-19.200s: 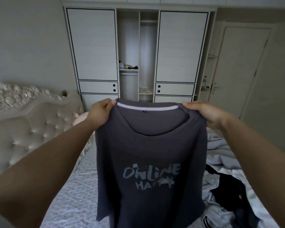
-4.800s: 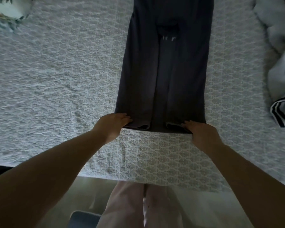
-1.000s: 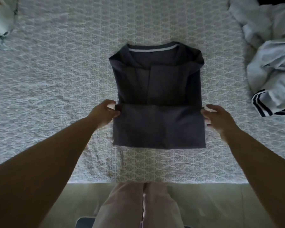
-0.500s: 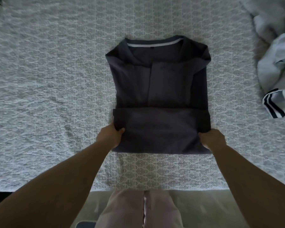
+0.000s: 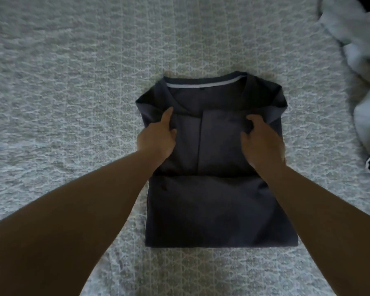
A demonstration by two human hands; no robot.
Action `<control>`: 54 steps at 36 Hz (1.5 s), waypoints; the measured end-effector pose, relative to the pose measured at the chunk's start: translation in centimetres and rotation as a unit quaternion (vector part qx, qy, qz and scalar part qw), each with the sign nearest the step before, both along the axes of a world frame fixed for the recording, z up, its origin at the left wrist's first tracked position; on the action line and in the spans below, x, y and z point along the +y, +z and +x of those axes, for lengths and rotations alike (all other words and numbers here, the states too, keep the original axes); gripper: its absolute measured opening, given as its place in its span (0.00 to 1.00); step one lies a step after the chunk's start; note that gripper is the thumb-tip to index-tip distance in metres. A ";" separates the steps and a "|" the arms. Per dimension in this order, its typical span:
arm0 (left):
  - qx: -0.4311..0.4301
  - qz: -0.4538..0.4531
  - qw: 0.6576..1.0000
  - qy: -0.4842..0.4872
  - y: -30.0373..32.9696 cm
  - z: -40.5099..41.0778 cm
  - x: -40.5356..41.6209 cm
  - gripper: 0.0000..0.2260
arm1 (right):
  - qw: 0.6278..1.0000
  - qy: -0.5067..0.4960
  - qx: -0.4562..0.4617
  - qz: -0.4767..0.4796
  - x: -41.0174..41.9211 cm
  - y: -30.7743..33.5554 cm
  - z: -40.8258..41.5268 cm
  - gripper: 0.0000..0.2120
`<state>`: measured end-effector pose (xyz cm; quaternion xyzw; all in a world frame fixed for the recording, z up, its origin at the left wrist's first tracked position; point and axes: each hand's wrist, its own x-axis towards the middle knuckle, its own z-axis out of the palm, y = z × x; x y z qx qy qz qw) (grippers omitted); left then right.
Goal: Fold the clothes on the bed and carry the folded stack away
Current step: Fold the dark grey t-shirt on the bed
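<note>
Lying mid-bed point(image 5: 73, 103), part-folded, the dark grey T-shirt point(image 5: 218, 210); gripping its upper layers, left hand point(image 5: 158, 139) and right hand point(image 5: 262, 144), fingers curled into cloth; probably handling soft, light, limp, so gripping best at both side edges.

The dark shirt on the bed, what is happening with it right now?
A person is folding a dark grey T-shirt on the bed's patterned cover. Its sides are folded in and the bottom part is turned up over the middle. The left hand and right hand both grip the cloth just below the collar. A heap of light clothes lies unfolded at the right edge, so more folding remains.
</note>
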<state>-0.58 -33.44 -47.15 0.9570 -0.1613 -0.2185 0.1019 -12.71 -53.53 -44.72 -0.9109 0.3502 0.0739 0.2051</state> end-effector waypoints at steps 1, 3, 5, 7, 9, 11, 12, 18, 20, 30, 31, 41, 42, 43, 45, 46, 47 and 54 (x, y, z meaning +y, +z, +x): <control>0.000 0.003 1.000 0.000 -0.3 0.6 -0.3 0.24 | 1.000 0.008 0.003 -0.007 -0.1 -0.4 0.8 0.23; -0.003 0.010 1.000 -0.006 -0.8 1.5 -0.6 0.18 | 1.000 0.006 0.019 0.012 -0.5 -1.1 2.0 0.25; -0.018 0.010 1.000 -0.015 -1.1 1.8 -1.0 0.12 | 0.997 0.007 0.055 0.053 -1.1 -1.7 2.8 0.27; -0.055 -0.001 0.998 -0.035 -1.0 1.9 -1.6 0.09 | 0.993 0.030 0.083 0.080 -1.7 -2.0 3.4 0.27; -0.096 -0.044 0.993 -0.056 -0.6 1.6 -2.4 0.07 | 0.991 0.053 0.086 0.090 -2.0 -2.1 3.9 0.25; -0.129 -0.120 0.980 -0.090 -0.1 1.1 -3.2 0.06 | 0.991 0.057 0.071 0.096 -2.4 -2.2 4.2 0.19; -0.134 -0.153 0.972 -0.115 -0.1 0.8 -3.4 0.06 | 0.991 0.057 0.067 0.100 -2.5 -2.2 4.3 0.16; -0.049 -0.049 0.991 -0.116 -1.7 -0.3 -3.6 0.12 | 0.990 0.046 0.021 0.128 -2.6 -2.1 3.8 0.07; -0.038 -0.045 0.997 -0.055 -1.5 -0.3 -4.2 0.13 | 0.992 0.055 -0.002 0.111 -2.4 -2.1 3.5 0.07; 0.016 -0.220 0.969 -0.111 1.5 -1.8 -5.9 0.21 | 0.970 0.076 -0.172 0.157 -1.3 0.1 1.2 0.05; 0.040 -0.229 0.968 -0.098 1.4 -1.8 -6.1 0.27 | 0.966 0.100 -0.192 0.142 -1.2 0.4 1.0 0.05; 0.189 -0.284 0.940 -0.032 2.6 -1.3 -7.1 0.09 | 0.942 0.230 -0.205 0.137 -2.7 2.4 1.3 0.05; 0.186 -0.306 0.934 -0.006 2.8 -1.5 -6.8 0.09 | 0.942 0.226 -0.199 0.151 -2.7 2.4 1.5 0.07; 0.165 -0.325 0.931 0.022 2.9 -1.8 -6.5 0.09 | 0.941 0.220 -0.194 0.166 -2.7 2.4 1.8 0.10; 0.085 -0.334 0.934 0.088 2.7 -2.8 -5.5 0.08 | 0.942 0.209 -0.185 0.188 -2.4 2.2 2.2 0.17; 0.047 -0.317 0.940 0.121 2.4 -3.3 -5.0 0.08 | 0.944 0.203 -0.184 0.182 -2.1 2.1 2.3 0.19; 0.025 -0.288 0.945 0.153 2.1 -3.7 -4.6 0.08 | 0.949 0.195 -0.185 0.162 -1.7 1.9 2.3 0.20; 0.074 -0.169 0.942 0.280 -1.0 -3.8 -2.9 0.12 | 0.994 0.053 -0.088 0.024 0.6 -1.6 -1.1 0.24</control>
